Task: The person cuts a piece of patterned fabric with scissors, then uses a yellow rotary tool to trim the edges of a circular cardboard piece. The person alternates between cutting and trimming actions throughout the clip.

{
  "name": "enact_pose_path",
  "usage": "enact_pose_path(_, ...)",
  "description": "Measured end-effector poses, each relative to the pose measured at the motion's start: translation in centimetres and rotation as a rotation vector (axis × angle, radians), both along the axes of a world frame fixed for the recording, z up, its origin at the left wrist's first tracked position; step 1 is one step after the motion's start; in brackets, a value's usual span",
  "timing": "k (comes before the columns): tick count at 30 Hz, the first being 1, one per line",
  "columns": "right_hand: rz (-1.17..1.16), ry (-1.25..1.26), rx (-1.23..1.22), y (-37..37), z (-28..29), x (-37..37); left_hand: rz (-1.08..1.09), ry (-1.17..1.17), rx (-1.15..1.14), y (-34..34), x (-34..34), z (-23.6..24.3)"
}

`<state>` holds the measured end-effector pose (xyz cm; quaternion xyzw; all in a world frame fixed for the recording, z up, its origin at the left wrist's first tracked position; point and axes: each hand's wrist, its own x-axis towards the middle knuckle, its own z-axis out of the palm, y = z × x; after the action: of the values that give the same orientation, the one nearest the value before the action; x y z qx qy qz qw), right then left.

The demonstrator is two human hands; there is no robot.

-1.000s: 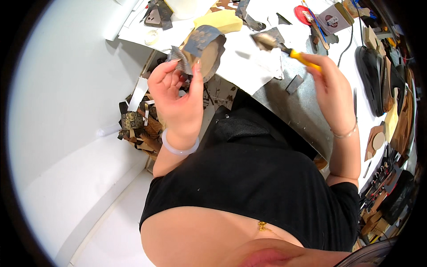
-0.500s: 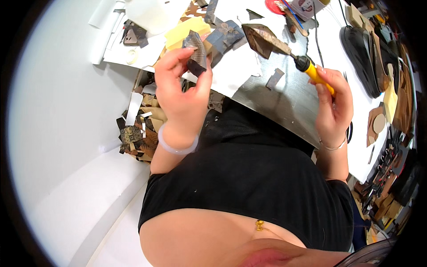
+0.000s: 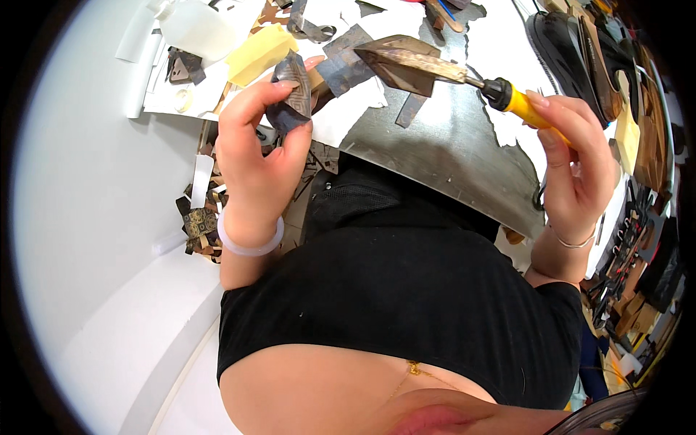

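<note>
Raised over the table's near left edge, my left hand pinches a small curved piece of dark grey patterned material between thumb and fingers. My right hand grips the yellow handle of a hand tool. From the handle's black collar a thin metal shaft runs left to a crusted, pale brown rod. Around that rod is a pointed, dark brown, trowel-like head; whether it is part of the tool or a piece stuck on it, I cannot tell. The head points left, above the table, apart from the patterned piece.
Beneath my hands are a metal plate and white paper. Grey scraps, a yellow block and a translucent bottle lie beyond my left hand. Black shoes stand at right; a scrap pile sits below the left edge.
My right hand has moved right with the tool, whose head now appears more level. My left hand has turned the patterned piece and shifted left. The whole view has shifted somewhat.
</note>
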<state>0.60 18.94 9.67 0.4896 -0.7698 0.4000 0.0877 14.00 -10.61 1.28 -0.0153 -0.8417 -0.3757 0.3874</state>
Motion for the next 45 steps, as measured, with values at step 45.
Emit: enact_pose_path(45, -0.124, 0.122, -0.085, 0.2, -3.7, 2.4, 0.042, -0.076, 0.7, 5.9, -2.6, 4.6)
